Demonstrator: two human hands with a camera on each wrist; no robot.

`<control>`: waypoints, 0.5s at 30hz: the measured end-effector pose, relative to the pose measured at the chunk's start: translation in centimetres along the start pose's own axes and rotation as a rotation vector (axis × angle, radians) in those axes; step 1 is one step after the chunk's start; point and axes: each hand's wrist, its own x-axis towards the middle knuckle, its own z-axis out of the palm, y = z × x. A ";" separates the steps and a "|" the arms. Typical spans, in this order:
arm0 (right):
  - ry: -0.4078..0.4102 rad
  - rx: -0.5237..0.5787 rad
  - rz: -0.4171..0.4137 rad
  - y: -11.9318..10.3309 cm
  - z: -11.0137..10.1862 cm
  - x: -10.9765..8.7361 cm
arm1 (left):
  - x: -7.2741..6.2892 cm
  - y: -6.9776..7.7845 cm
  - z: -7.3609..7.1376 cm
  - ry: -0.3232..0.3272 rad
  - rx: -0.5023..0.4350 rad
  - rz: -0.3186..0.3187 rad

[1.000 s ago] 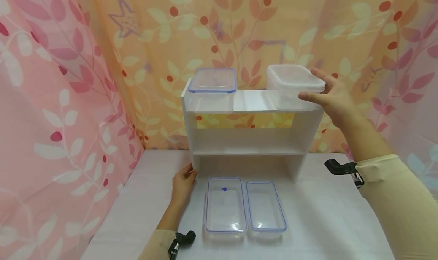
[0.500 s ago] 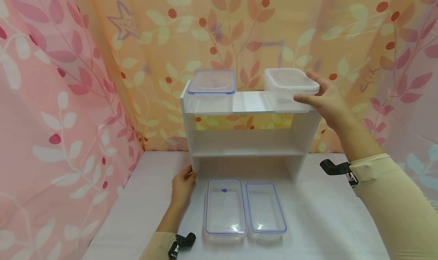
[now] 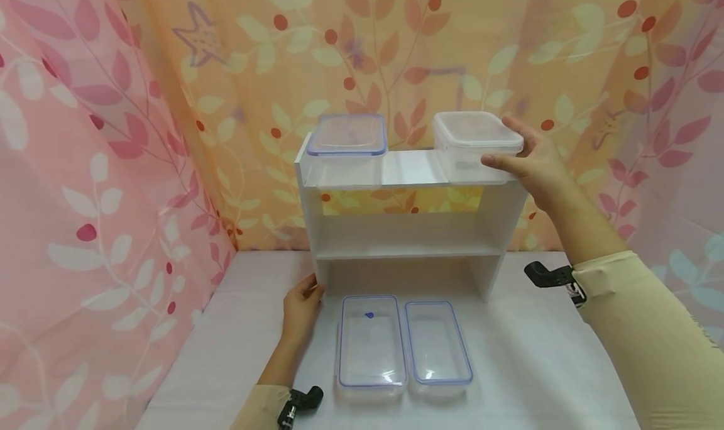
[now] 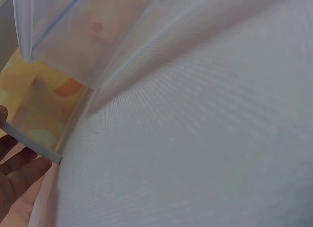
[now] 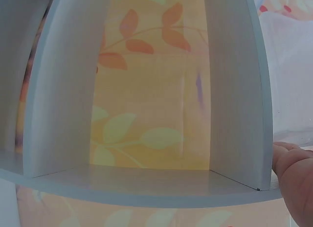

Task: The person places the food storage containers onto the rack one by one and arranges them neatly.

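My right hand (image 3: 537, 166) holds a clear plastic food container with a white lid (image 3: 477, 128), thumb in front and fingers behind its right side. This container stands at the right end of the top board of a small white shelf (image 3: 407, 235). At the shelf's lower left, my left hand (image 3: 302, 307) pinches the left side panel. In the left wrist view, thumb and fingers lie on either side of the panel's edge (image 4: 32, 144). Another clear container with a blue-edged lid (image 3: 347, 134) sits at the top left. In the right wrist view, my right hand (image 5: 296, 180) is only partly visible.
Two clear containers with blue rims, a larger one (image 3: 372, 348) and a narrower one (image 3: 440, 348), lie side by side on the white-covered table (image 3: 526, 367) before the shelf. Patterned curtains (image 3: 254, 185) hang behind and at the sides.
My right hand and the white-lidded container have shifted slightly left and down along the shelf top, mostly in the first half second. My left hand keeps its place on the panel.
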 end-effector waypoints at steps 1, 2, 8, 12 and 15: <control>0.001 -0.003 0.000 0.0 0.0 0.0 | 0.0 -0.1 0.0 0.001 0.001 -0.001; 0.002 -0.004 0.001 0.0 0.1 0.0 | 0.0 -0.1 0.0 0.003 0.001 -0.001; -0.003 0.033 0.000 -0.1 0.2 0.2 | 0.0 0.0 -0.1 0.006 0.000 0.010; -0.023 0.039 -0.004 -0.2 0.2 0.2 | 0.0 0.1 -0.1 0.006 -0.009 0.011; -0.036 0.017 -0.009 -0.2 0.1 0.3 | 0.0 0.1 -0.1 0.004 -0.013 0.005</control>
